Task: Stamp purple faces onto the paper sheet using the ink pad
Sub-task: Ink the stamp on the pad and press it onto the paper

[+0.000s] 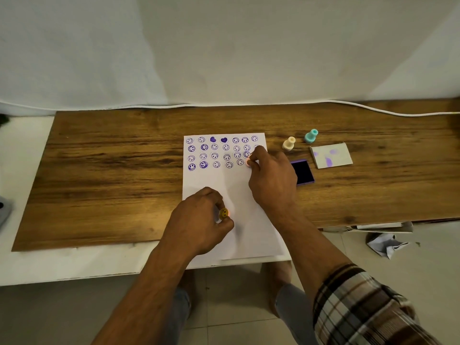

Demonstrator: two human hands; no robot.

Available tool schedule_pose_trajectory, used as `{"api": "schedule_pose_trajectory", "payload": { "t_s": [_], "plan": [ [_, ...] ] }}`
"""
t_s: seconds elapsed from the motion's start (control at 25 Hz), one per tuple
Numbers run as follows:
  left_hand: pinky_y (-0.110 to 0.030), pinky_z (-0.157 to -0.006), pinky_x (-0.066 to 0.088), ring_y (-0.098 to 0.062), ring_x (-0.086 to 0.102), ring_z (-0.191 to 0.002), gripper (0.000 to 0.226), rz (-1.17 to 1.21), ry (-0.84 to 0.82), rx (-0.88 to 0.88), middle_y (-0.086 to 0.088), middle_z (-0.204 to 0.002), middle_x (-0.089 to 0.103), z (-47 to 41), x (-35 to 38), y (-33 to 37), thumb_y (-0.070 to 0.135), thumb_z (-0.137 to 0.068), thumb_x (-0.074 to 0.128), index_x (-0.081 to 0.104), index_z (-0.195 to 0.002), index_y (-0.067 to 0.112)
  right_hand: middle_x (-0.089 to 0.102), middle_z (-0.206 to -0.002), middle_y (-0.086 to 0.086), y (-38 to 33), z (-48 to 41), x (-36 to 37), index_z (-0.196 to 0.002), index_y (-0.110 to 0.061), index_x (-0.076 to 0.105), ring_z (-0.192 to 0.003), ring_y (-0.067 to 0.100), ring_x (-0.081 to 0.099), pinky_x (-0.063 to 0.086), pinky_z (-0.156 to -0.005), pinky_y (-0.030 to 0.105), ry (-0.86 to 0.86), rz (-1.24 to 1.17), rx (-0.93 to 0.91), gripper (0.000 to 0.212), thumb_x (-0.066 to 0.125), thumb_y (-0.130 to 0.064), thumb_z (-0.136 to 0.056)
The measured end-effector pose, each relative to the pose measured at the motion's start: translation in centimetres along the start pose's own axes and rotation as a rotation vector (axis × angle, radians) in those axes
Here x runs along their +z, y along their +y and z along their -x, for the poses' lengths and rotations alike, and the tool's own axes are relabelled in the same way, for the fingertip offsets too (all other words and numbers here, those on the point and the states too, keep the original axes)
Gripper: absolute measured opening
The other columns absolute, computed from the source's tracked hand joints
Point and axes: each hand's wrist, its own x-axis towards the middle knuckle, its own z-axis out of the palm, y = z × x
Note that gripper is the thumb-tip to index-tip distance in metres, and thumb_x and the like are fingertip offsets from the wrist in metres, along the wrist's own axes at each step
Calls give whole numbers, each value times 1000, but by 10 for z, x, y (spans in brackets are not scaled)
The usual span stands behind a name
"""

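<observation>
A white paper sheet [214,185] lies on the wooden board, its upper part filled with rows of purple smiley faces and two purple hearts. My right hand [270,178] is shut on a small pink stamp [248,162], pressed down on the sheet at the right end of the fourth row. My left hand [201,220] rests on the lower part of the sheet, fingers closed around a small yellow smiley-face cap [223,213]. The open purple ink pad [304,172] sits just right of my right hand, partly hidden by it.
A cream stamp [289,143] and a teal stamp [311,135] stand upright right of the sheet. An ink-stained white card [332,155] lies beyond the pad. A white cable [373,109] runs along the board's far edge. Crumpled paper [384,245] lies on the floor.
</observation>
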Motion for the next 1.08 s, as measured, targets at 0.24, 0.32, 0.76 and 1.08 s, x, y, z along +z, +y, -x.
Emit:
{"api": "schedule_pose_trajectory", "payload": {
  "t_s": [0.24, 0.32, 0.76, 1.08],
  "plan": [
    [-35, -85, 58, -19, 67, -95, 33, 6, 11, -9, 4, -113, 72, -1, 2, -1, 42, -79, 73, 71, -105, 22, 66, -69, 6, 2, -3, 2, -103, -17, 61, -55, 21, 55, 53, -49, 34, -57, 21, -4, 18, 75, -17, -92],
    [-35, -85, 57, -19, 67, -94, 32, 7, 10, -7, 2, -111, 72, -2, 4, -2, 41, -79, 73, 71, -103, 21, 67, -67, 6, 4, -5, 1, -103, -17, 61, -51, 21, 54, 53, -47, 33, -61, 23, -41, 20, 77, -15, -90],
    [-30, -89, 52, -20, 68, -100, 39, -11, -2, -8, -1, -118, 72, -2, 6, -2, 41, -82, 76, 71, -112, 18, 71, -72, 7, 9, -7, 0, -110, -18, 59, -50, 23, 58, 54, -46, 34, -90, 54, -94, 24, 75, -13, -92],
    [-33, -91, 56, -18, 67, -102, 32, 12, -25, 4, 2, -119, 71, -1, 0, 1, 38, -79, 77, 72, -103, 18, 77, -91, -12, 3, -12, -30, -105, -19, 71, -83, 7, 71, 59, -72, 27, 32, -635, 363, 11, 76, -21, -95]
  ]
}}
